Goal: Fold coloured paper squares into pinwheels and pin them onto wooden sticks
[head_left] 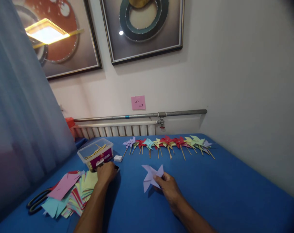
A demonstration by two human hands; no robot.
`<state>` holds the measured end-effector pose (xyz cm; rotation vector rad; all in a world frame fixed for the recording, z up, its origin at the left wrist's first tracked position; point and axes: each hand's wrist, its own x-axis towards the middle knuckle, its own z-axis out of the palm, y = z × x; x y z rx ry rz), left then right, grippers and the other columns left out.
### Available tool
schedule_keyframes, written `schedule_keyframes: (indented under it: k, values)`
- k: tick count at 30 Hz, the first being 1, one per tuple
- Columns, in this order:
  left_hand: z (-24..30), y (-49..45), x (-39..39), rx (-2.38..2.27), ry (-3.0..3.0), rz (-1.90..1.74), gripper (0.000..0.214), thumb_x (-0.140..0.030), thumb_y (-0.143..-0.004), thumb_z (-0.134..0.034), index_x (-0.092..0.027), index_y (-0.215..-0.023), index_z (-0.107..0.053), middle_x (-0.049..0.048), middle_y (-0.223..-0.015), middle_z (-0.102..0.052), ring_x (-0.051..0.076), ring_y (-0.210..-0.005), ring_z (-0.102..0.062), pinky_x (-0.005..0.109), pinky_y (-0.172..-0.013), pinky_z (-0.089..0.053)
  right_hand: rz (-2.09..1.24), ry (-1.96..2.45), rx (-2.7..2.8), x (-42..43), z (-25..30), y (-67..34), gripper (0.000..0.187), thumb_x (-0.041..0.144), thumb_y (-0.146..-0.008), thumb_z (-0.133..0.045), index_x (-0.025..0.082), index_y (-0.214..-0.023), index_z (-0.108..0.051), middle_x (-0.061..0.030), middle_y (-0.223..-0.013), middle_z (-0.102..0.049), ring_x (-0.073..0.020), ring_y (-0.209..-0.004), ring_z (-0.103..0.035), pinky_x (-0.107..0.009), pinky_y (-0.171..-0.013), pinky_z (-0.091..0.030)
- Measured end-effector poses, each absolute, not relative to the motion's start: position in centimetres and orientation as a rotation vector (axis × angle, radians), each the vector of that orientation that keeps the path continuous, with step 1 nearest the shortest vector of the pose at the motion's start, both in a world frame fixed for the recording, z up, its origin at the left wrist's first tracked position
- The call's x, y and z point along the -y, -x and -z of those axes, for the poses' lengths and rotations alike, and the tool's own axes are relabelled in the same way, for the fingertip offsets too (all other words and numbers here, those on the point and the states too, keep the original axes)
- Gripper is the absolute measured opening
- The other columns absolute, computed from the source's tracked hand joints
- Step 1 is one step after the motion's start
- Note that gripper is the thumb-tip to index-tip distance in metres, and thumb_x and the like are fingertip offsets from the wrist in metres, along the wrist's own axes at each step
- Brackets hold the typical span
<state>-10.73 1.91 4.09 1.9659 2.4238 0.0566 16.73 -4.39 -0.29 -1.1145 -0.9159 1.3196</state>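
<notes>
My right hand [170, 189] pinches a folded lilac paper pinwheel [150, 177] over the blue table, thumb on top near its middle. It has no stick that I can see. My left hand [106, 172] reaches in front of a clear plastic tub [108, 142] of thin wooden sticks [98, 150]. Its fingers are mostly hidden behind the back of the hand. A dark object [117, 168] shows beside it, too covered to name. Next to the tub lies a small white box [118, 158]. Left of my forearm are stacks of coloured paper [76, 194].
Along the far side lies a row of finished pinwheels [166, 141] on sticks. Dark-handled scissors [37, 201] rest partly under a pink sheet [64, 186]. Behind the blue table [210, 194] are a radiator [118, 130] and a pipe [185, 113]. A curtain [23, 97] hangs at left.
</notes>
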Motion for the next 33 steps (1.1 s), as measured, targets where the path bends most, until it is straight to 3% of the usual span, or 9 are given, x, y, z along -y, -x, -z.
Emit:
schedule_keyframes:
  k: [8,15,24,28,33]
  values:
    - [-4.0,10.7,-2.0,-2.451,-1.99,0.021,0.036,-0.024,-0.094,-0.045,-0.016,-0.106,-0.078,0.0203,-0.117,-0.076,0.036,-0.11,-0.071,0.042,-0.087,-0.051,-1.321,1.129,0.916,4.3,0.5,-16.8,0.029,0.042,-0.062,-0.082,0.019,-0.077,-0.073,0.0003,-0.066,-0.067,-0.0172,-0.062,-0.06,-0.03,-0.062,-0.052]
    - [-4.1,10.7,-2.0,-2.417,-1.984,0.008,0.036,-0.031,-0.096,-0.045,-0.019,-0.104,-0.079,0.0185,-0.116,-0.077,0.035,-0.11,-0.071,0.042,-0.087,-0.05,-1.317,1.145,0.911,3.5,1.4,-16.8,0.029,0.042,-0.06,-0.082,0.02,-0.078,-0.073,0.0004,-0.066,-0.067,-0.0177,-0.061,-0.061,-0.03,-0.061,-0.052]
    - [-4.3,10.2,-1.7,-2.448,-1.998,0.01,0.037,-0.025,-0.095,-0.044,-0.015,-0.109,-0.077,0.021,-0.118,-0.076,0.036,-0.111,-0.071,0.043,-0.089,-0.05,-1.289,1.134,0.916,3.2,2.3,-16.8,0.028,0.043,-0.062,-0.082,0.021,-0.076,-0.072,-0.0005,-0.063,-0.067,-0.0179,-0.058,-0.059,-0.03,-0.057,-0.049]
    - [-4.8,10.0,-1.4,-2.498,-1.998,-0.106,0.035,-0.028,-0.094,-0.047,-0.013,-0.106,-0.075,0.0223,-0.114,-0.076,0.036,-0.108,-0.072,0.042,-0.086,-0.05,-1.279,1.142,0.912,3.1,2.4,-16.7,0.028,0.045,-0.061,-0.081,0.021,-0.073,-0.071,-0.0001,-0.059,-0.065,-0.0177,-0.055,-0.058,-0.029,-0.055,-0.046]
    - [-5.0,8.4,-1.1,-2.423,-2.085,-0.346,0.029,-0.025,-0.095,-0.046,-0.015,-0.106,-0.071,0.0173,-0.109,-0.076,0.03,-0.102,-0.072,0.034,-0.081,-0.047,-1.267,1.144,0.893,3.4,1.6,-16.9,0.029,0.043,-0.062,-0.082,0.02,-0.076,-0.072,-0.0012,-0.064,-0.068,-0.0179,-0.058,-0.059,-0.03,-0.056,-0.048]
